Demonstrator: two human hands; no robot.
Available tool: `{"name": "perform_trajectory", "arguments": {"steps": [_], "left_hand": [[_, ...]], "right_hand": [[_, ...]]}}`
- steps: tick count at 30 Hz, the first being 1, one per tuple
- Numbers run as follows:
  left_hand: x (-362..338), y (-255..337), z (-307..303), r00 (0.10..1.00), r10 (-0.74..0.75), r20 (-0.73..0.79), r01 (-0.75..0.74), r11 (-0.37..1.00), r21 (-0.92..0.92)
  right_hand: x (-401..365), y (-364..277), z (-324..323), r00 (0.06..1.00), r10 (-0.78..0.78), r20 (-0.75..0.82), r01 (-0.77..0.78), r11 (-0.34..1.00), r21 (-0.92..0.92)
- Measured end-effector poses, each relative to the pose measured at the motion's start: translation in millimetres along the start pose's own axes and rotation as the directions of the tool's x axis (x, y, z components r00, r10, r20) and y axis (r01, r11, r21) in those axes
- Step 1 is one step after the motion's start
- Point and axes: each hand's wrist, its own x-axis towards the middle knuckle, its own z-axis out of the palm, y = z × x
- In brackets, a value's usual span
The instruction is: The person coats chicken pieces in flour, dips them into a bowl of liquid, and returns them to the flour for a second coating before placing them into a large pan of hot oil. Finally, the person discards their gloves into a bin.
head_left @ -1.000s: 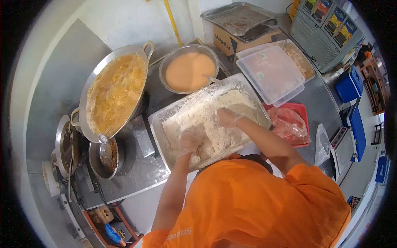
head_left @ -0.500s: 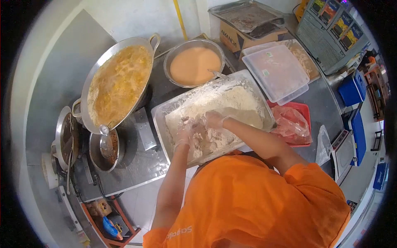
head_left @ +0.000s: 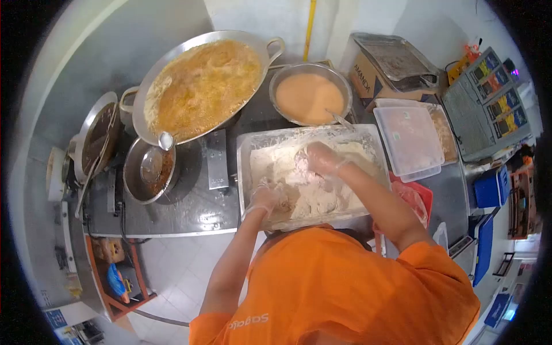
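A rectangular tray (head_left: 245,167) of pale flour (head_left: 356,150) stands in front of me, with flour-coated pieces (head_left: 313,201) near its front side. Both hands wear clear gloves. My right hand (head_left: 322,158) is closed on a floured piece (head_left: 301,169) above the flour, its fingers pointing left. At the tray's left front, my left hand (head_left: 266,197) rests in the flour, its fingers partly spread and coated; nothing shows in its grasp.
A wide pan (head_left: 138,118) of bubbling oil stands behind left. A bowl (head_left: 276,109) of orange batter is behind the tray. Lidded plastic containers (head_left: 408,138) and a red basket (head_left: 425,198) stand right. A pot (head_left: 129,178) and dark pan (head_left: 86,123) are left.
The view has turned, so the surroundings sit differently. My hands have moved apart; my right hand has risen toward the back of the tray with a floured piece.
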Motion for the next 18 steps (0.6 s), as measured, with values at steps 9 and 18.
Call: {"name": "perform_trajectory", "arguments": {"steps": [9,18], "left_hand": [[-13,7,-10,0.996,-0.023,0.088,0.020,0.999,0.039],[-25,2,-1,0.944,0.233,0.235,-0.289,0.926,0.243]], "right_hand": [[16,-100,-132,0.932,-0.348,-0.104,0.338,0.936,-0.100],[129,-226,-247,0.977,-0.138,-0.160,0.184,0.929,0.321]]}}
